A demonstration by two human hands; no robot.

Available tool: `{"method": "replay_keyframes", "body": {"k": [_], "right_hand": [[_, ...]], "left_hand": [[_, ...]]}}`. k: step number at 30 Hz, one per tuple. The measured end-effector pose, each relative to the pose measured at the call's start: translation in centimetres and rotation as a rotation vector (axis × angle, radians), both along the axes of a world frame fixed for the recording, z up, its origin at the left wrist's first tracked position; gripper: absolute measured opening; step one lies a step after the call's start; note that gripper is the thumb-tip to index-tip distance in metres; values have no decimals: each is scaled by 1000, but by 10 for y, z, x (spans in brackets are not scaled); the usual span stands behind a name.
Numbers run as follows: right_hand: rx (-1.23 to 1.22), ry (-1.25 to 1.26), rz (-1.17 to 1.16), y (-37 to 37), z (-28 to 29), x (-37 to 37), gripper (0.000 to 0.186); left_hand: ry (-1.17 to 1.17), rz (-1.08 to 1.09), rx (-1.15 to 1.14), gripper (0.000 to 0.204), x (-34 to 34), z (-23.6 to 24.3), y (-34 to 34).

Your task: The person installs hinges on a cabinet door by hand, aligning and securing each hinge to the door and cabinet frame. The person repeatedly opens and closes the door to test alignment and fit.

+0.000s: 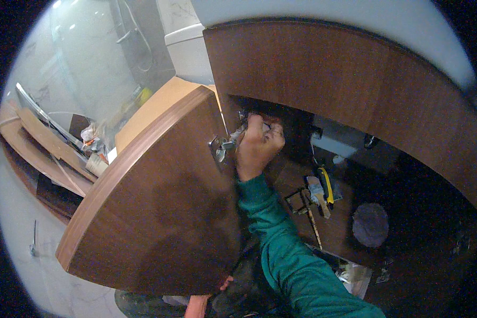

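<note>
My right hand (259, 144), in a green sleeve, reaches into a dark brown cabinet. Its fingers are curled at the inner side wall, and what they hold, if anything, is hidden. Just left of it a metal hinge (221, 148) is fixed to the brown cabinet door (159, 201), which stands swung out. Another small metal fitting (242, 114) shows above the hand. At the door's lower edge, reddish fingers, seemingly of my left hand (225, 283), show in part. The door hides most of that hand, so its grip cannot be made out.
On the cabinet floor lie a yellow-and-black handled tool (327, 185), a metal clamp-like frame (302, 201) and a round grey object (370, 224). A brown front panel (344, 74) spans above. Curved wooden boards (47, 143) lean at the left, near a white cistern (186, 53).
</note>
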State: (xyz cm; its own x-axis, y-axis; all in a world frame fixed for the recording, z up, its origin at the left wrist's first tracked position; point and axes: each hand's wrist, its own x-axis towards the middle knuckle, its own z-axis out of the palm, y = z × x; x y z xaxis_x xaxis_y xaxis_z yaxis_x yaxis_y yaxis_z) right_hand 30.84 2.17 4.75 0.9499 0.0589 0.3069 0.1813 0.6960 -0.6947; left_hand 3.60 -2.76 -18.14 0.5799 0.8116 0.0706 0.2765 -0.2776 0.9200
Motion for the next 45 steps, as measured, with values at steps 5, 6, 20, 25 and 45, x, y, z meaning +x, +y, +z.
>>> {"method": "replay_keyframes", "body": {"k": [5, 6, 20, 25, 45], "right_hand": [[44, -84, -115, 7, -2, 0, 10], [-20, -108, -204, 9, -3, 1, 10], [96, 54, 25, -6, 10, -6, 8], [77, -34, -109, 6, 9, -7, 16], [-218, -250, -467, 22, -24, 22, 9]], "left_hand": [[-11, -8, 1, 58, 2, -2, 0], [-11, -6, 1, 58, 2, -3, 0], [-2, -2, -12, 58, 1, -3, 8], [-6, -8, -13, 58, 1, -4, 7], [-70, -11, -8, 58, 7, -6, 28]]}}
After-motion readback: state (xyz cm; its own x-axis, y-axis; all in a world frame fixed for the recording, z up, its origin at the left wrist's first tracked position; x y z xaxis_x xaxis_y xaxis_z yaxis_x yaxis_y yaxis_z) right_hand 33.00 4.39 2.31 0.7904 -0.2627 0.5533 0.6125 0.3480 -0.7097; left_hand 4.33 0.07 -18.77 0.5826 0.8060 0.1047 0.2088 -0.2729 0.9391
